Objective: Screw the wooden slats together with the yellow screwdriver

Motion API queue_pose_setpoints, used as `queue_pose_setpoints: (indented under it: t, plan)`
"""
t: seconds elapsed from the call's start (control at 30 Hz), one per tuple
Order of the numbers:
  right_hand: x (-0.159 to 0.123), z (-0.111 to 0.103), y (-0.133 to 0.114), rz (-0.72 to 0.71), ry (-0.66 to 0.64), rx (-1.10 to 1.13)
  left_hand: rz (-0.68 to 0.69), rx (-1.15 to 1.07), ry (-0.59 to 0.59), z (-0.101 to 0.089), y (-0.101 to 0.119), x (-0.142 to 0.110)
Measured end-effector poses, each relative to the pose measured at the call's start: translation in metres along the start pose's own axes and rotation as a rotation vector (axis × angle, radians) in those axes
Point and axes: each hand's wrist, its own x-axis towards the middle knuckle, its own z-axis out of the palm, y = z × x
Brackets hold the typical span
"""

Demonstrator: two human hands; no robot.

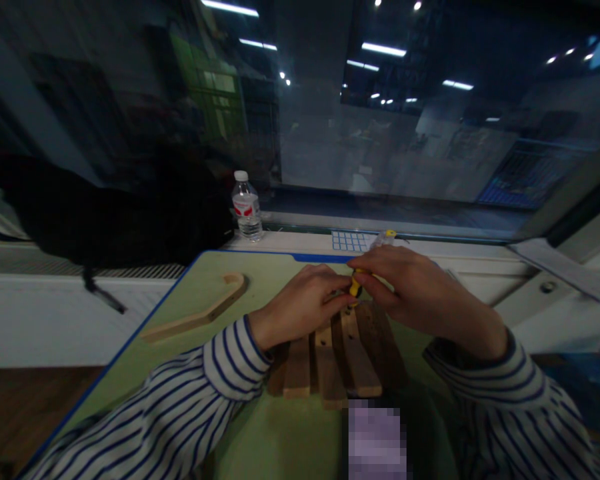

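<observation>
A slatted wooden piece point(340, 357) made of several boards lies on the green table point(260, 427) in front of me. My left hand point(300, 303) rests at its far end, fingers curled and pinching toward a small yellow tool point(355, 285). My right hand point(410, 290) is closed over the same yellow tool from the right. Both hands meet above the far edge of the slats. What the tool's tip touches is hidden by my fingers.
A curved wooden part point(200, 312) lies on the table to the left. A water bottle point(247, 207) stands on the window ledge beside a black bag point(105, 213). A blue-gridded card point(353, 241) and a clear yellow-capped item point(386, 237) lie on the ledge behind my hands.
</observation>
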Motion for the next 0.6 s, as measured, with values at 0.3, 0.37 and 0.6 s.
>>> queue_pose_setpoints:
  t: [0.3,0.37,0.6]
  plan:
    - [0.0011,0.0001,0.0011,0.003,-0.014,0.016,-0.015,-0.012,0.018,0.0012,-0.0001,-0.0009]
    - [0.0010,0.0004,0.0011,0.006,-0.016,0.019,-0.025,-0.012,0.043,0.0017,-0.0002,-0.0010]
    - [0.0014,0.0006,-0.0010,0.007,-0.024,0.017,-0.030,-0.014,0.114,0.0026,-0.0006,-0.0008]
